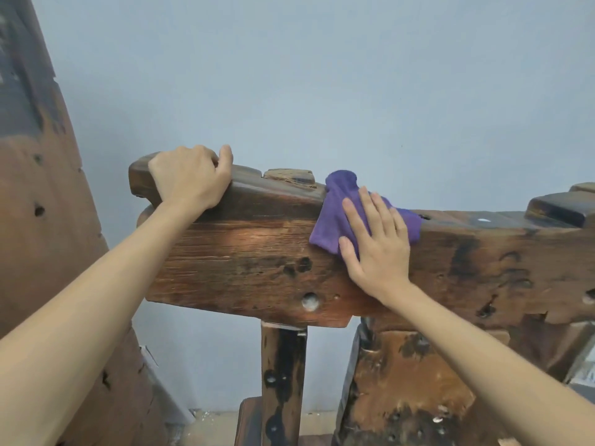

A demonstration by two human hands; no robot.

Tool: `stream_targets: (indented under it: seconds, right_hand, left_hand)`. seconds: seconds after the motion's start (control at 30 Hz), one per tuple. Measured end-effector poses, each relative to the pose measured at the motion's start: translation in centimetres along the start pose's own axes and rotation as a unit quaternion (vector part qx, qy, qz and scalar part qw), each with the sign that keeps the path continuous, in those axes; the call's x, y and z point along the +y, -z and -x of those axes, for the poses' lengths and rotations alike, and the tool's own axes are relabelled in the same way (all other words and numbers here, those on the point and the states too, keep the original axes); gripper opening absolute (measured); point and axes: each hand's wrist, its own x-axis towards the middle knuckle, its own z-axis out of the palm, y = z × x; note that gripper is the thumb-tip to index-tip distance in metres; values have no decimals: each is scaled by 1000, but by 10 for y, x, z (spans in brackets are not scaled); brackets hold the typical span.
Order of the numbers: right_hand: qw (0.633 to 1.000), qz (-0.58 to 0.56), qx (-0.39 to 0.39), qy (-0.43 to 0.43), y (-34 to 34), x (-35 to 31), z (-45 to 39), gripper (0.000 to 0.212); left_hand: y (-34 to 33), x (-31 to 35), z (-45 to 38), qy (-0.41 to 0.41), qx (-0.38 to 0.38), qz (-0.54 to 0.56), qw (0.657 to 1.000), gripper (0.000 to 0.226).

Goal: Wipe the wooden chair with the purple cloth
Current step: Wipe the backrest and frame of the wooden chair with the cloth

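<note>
**Wiping the top rail**

The right hand (375,243), fingers flat, presses the purple cloth (338,217) on the wooden chair (244,259). The left hand (190,178) curls over the rail's end, steadying. Next, probably sweep the cloth onward under even pressure.

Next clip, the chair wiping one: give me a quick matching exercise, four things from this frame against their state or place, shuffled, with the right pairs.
Column one:
1. left hand
2. right hand
3. purple cloth
4. wall

Column two:
A. draped over the top edge of the wooden chair's rail
B. plain pale blue-grey, behind the chair
C. fingers curled over the rail's top at its left end
D. flat with fingers straight, pressing on the cloth

Pairs: 1-C, 2-D, 3-A, 4-B
</note>
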Motion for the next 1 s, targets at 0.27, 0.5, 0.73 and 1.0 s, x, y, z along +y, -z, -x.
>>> stream_targets:
  seconds: [0.27,0.5,0.73,1.0]
  right_hand:
    - [992,-105,-75,-12,-7,-28,87,41]
    - [998,-11,1,-55,33,12,-16,48]
    - [895,-132,-395,-158,19,19,-122,61]
    - [840,-259,-407,-250,-7,-35,-176,56]
  left_hand:
    - [-1,-5,4,-30,41,-5,999,55]
    - [-1,-3,6,-15,71,11,997,54]
    - [-2,1,8,16,116,32,993,57]
    - [2,2,9,12,123,32,992,58]
